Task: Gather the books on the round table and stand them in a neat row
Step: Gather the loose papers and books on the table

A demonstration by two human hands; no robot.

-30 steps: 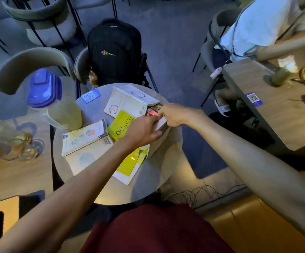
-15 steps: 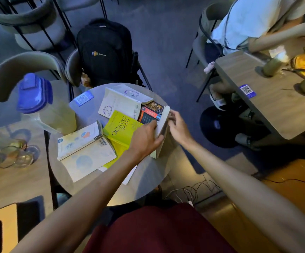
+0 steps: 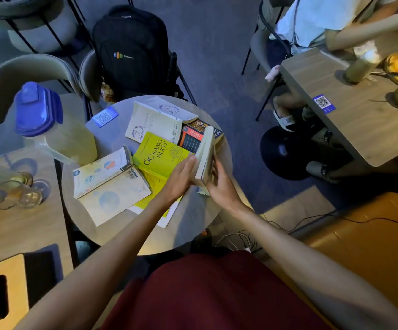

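Observation:
A pale book (image 3: 204, 154) stands on edge at the right side of the round table (image 3: 112, 220). My left hand (image 3: 181, 176) presses its left face and my right hand (image 3: 220, 185) holds its right face. Flat on the table lie a yellow book (image 3: 161, 156), a white open book (image 3: 156, 120), a dark red-and-black book (image 3: 192, 139) and a cream open book (image 3: 107, 182). More yellow and white pages lie under my left forearm.
A jug with a blue lid (image 3: 50, 129) stands left of the table beside glasses (image 3: 14, 189). A black backpack (image 3: 131, 51) sits on a chair behind. A blue QR card (image 3: 104, 116) lies on the table. A person sits at the wooden table (image 3: 350, 120) on the right.
The pale book has been lifted from lying flat to standing on edge between both hands. My right hand slid from its far end to its near right side.

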